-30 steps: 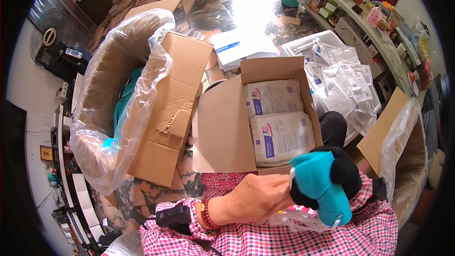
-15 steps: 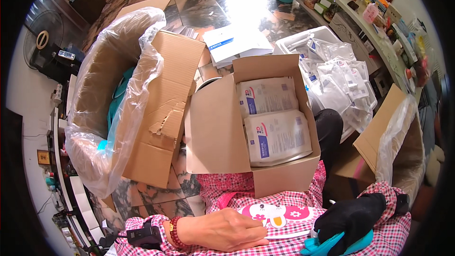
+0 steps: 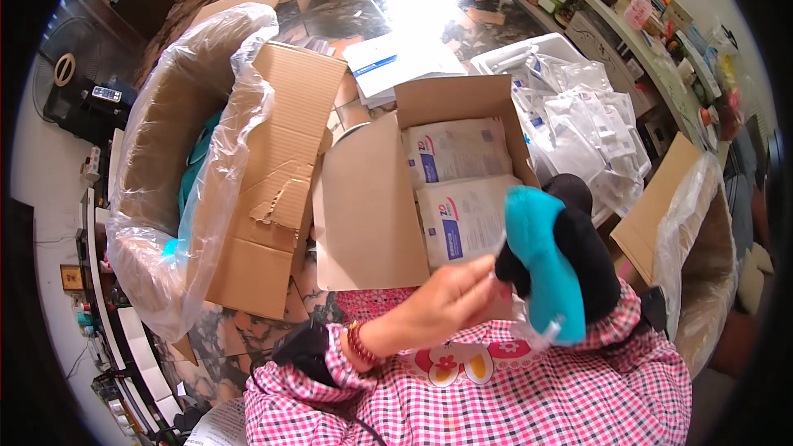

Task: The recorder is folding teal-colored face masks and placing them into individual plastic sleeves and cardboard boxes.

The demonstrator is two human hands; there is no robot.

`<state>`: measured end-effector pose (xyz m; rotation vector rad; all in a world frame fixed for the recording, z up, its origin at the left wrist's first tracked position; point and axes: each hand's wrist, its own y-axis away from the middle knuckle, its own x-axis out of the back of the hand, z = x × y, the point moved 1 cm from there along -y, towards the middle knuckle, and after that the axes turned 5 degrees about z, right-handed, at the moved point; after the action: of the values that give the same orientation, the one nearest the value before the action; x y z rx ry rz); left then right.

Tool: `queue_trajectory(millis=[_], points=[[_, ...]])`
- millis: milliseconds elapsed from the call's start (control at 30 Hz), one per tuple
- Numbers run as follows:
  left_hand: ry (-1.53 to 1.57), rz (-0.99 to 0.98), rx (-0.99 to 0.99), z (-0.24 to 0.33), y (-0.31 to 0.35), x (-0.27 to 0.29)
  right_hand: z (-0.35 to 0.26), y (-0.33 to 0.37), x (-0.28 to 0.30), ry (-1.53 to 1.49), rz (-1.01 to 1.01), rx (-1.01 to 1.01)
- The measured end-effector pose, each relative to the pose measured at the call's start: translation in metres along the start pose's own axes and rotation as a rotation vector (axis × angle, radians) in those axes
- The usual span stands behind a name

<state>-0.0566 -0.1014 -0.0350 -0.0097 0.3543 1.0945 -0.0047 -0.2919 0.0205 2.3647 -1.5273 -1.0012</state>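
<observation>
My right hand (image 3: 588,252), in a black glove, holds up a teal face mask (image 3: 541,256) in front of the open carton. The mask is bent, with thin whitish strap material (image 3: 537,332) hanging near its lower end. My bare left hand (image 3: 454,297), with red beads at the wrist, pinches at the mask's left side. What lies between its fingertips is too small and blurred to make out. Just beyond my hands, the small open carton (image 3: 355,206) holds white printed packets (image 3: 458,153) in two stacks.
At left stands a large plastic-lined box (image 3: 281,99) with teal pieces (image 3: 198,161) inside. A white bin (image 3: 487,62) heaped with white packets (image 3: 586,128) is at right, beside another lined box (image 3: 702,264). White flat cartons (image 3: 405,62) lie on the floor behind.
Both hands have risen from my lap toward the carton, bringing the teal mask up. My left hand has moved right and up; the white strap stretched between my hands no longer shows.
</observation>
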Motion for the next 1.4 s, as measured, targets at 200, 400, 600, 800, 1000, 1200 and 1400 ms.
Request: queue_trajectory(millis=[200,400,600,800,1000,1200,1400], points=[[-0.214,0.086,-0.224,0.0,-0.029,0.002,0.003,-0.029,0.017,-0.058,-0.026,0.072],[-0.134,0.063,-0.112,0.004,-0.033,0.006,0.003,-0.036,0.02,-0.1,0.052,0.199],[0.086,0.115,0.078,0.009,-0.031,-0.004,0.005,-0.035,0.017,-0.182,0.022,0.183],[-0.119,0.203,-0.103,-0.006,-0.032,-0.001,0.008,-0.031,0.01,-0.315,0.009,0.163],[-0.45,0.033,-0.346,0.0,-0.022,0.002,0.003,0.002,0.015,0.912,0.12,0.746],[-0.738,-0.406,-0.455,0.03,0.026,-0.006,-0.032,0.043,0.021,0.815,-0.576,-0.402],[-0.728,-0.39,-0.37,0.031,0.062,-0.005,-0.031,0.055,0.027,0.732,-0.741,-0.409]])
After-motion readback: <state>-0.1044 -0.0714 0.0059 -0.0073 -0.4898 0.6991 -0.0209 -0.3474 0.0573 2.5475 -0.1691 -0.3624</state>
